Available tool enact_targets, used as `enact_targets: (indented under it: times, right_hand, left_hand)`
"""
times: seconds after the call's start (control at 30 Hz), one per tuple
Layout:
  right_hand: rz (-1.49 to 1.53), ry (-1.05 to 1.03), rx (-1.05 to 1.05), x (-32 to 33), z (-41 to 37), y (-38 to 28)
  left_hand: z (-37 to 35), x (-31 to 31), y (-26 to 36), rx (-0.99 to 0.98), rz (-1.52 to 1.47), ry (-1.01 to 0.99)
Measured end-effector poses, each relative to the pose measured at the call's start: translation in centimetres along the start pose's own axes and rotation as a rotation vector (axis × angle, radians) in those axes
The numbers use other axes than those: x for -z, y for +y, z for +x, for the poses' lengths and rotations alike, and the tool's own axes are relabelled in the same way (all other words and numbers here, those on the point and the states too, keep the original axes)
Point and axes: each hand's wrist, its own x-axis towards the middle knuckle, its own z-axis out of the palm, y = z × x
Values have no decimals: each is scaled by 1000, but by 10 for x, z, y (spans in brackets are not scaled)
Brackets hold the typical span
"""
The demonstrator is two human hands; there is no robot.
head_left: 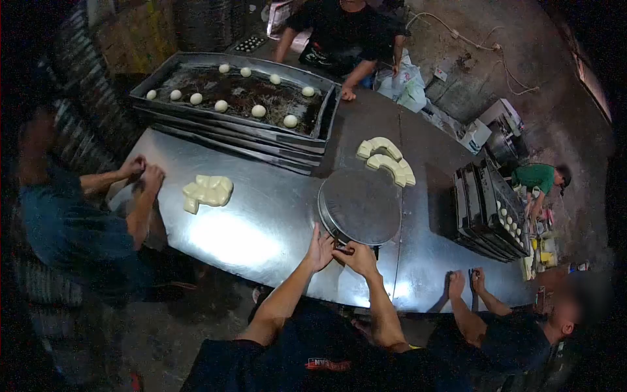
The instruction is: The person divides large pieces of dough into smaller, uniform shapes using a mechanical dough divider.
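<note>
A round metal pan (362,206) with a dark, flat top and a shiny side wall rests on the metal table in front of me. My left hand (320,251) is at its near left side, palm turned up and fingers stretched along the wall. Beside it, my right hand (358,258) has its fingers bent and closed at the pan's near edge, by a small dark part I cannot make out. Just beyond the pan lie two curved, segmented pieces of pale dough (390,168). Another lumpy dough piece (208,193) sits to the left.
Stacked metal trays (228,127) hold spaced dough balls on the table's far left. Another tray stack (486,209) stands at the right end. People work at the left (78,215), far side (346,32) and right (509,326); one in green (535,176) bends farther off.
</note>
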Motion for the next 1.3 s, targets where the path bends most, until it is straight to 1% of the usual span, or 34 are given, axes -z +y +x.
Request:
enact_targets:
  times: [0.07,0.17,0.23,0.3,0.37,0.4,0.43,0.47,0.5,0.57,0.63,0.67,0.7,0.73,0.77,0.83,0.87,0.9,0.97,1.03,1.1,1.13,1.17,1.2,1.23,1.3]
  right_hand:
    - [-19,-35,-22,7,0,-3]
    - [-61,-43,-38,14,0,-3]
    - [-12,26,20,17,-1,-2]
    - [19,21,18,22,1,-2]
    - [-37,49,28,32,3,-6]
    - [-18,96,65,39,2,-11]
    - [-12,95,64,45,4,-14]
    - [6,145,79,54,9,-15]
    - [24,195,93,62,12,-17]
    - [22,211,85,78,20,-15]
    - [202,305,114,91,29,-6]
    - [206,307,112,100,32,-4]
    - [278,338,76,112,34,-6]
    - [352,369,40,120,34,-4]
    - [359,374,34,126,36,1]
    - [535,464,18,136,36,12]
    - [617,449,-47,143,33,15]
    - [626,460,-55,145,33,23]
    - [700,591,-10,149,34,41]
    - [723,646,-26,151,34,62]
    - [874,687,-32,157,26,72]
    - [908,705,0,160,23,78]
    - [922,721,-22,160,23,87]
    - [974,757,7,160,22,97]
    - [1025,795,37,160,20,108]
    - [1051,826,15,157,16,125]
  left_hand:
    - [1,2,-2,-3,3,-46]
    - [4,5,-6,-7,6,-12]
    - [5,6,-7,-10,-22,-12]
    - [9,13,-10,-14,-45,-11]
    - [12,19,-13,20,-27,85]
    - [11,16,-12,20,-24,89]
    - [10,13,-12,19,7,57]
    - [11,9,-10,19,38,25]
    - [10,9,-10,23,40,29]
    - [10,7,-9,20,28,25]
    - [8,3,-9,-4,166,16]
    - [9,5,-9,10,107,15]
    - [10,5,-8,24,50,15]
    - [10,5,-8,29,56,18]
    - [9,3,-8,30,58,21]
    - [8,-1,-7,42,71,24]
    - [8,-2,-7,32,78,25]
    - [8,-2,-8,24,84,26]
    - [5,-5,-7,24,104,50]
    - [8,-11,-5,31,137,63]
    - [6,-15,-7,1,110,118]
    - [7,-17,-9,25,126,126]
    - [9,-20,-12,0,204,177]
    - [9,-22,-14,-25,285,229]
    - [8,-23,-15,-3,305,238]
    - [3,-36,-15,158,703,438]
